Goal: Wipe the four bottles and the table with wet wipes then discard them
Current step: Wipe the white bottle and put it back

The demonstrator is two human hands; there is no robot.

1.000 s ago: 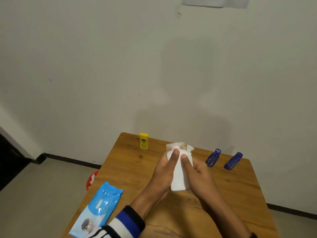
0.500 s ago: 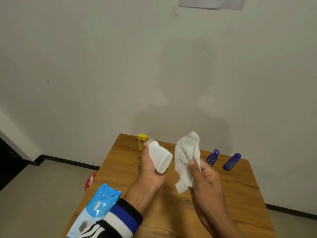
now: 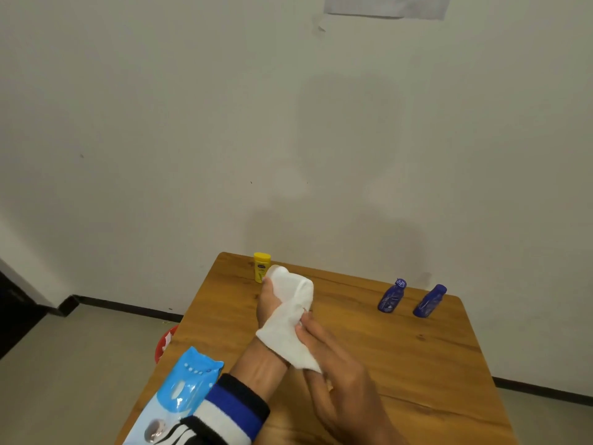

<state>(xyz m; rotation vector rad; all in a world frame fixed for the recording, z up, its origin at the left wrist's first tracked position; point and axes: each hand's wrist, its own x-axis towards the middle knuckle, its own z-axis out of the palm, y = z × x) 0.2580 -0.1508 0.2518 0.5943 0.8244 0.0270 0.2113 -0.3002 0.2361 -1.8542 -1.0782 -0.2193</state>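
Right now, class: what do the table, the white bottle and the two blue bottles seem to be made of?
Table: wood or wood-look laminate, visible grain and knots, slight sheen.
White bottle: probably plastic, opaque, smooth, matte.
Blue bottles: probably plastic, though glass is possible; translucent blue, glossy highlights.

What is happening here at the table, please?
A person is cleaning bottles. The left hand holds a white bottle above the wooden table, and the right hand rubs it with a wet wipe. A yellow bottle and two blue bottles stand at the back.
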